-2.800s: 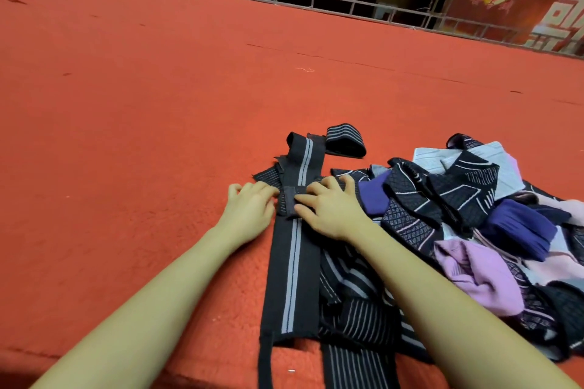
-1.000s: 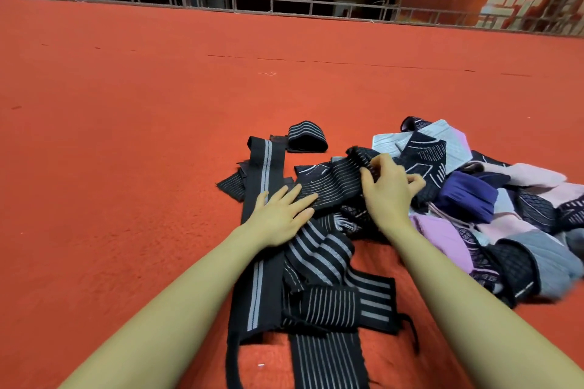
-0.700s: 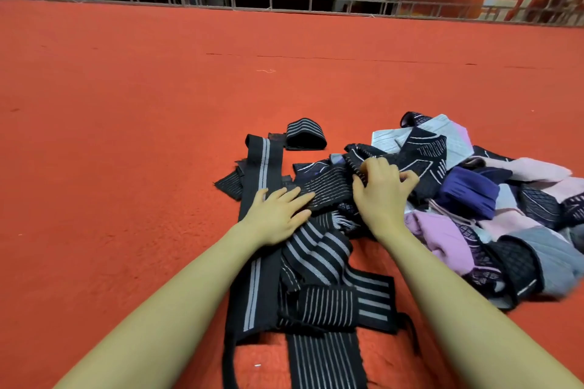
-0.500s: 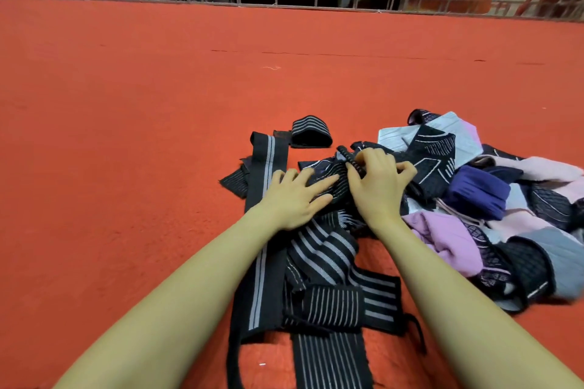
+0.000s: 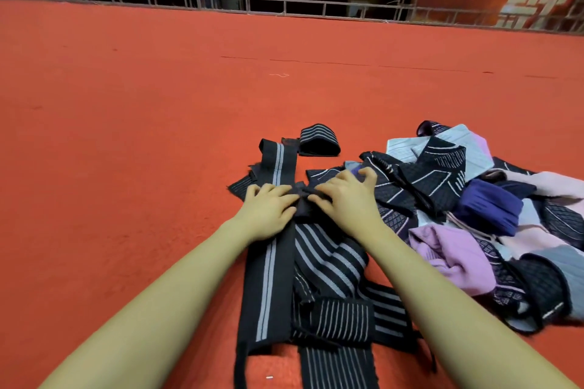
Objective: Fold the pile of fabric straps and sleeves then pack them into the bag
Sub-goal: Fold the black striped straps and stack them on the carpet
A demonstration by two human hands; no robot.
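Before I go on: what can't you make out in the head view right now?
- Bag: none in the head view, so its place is unknown.
- Small dark fold of strap: the left hand and right hand cover most of it; the grip is unclear.
- Long black strap with a grey centre stripe: its near tail runs off the bottom edge.
- Mixed pile of purple, pink and dark sleeves: cut by the right edge; lower layers buried.
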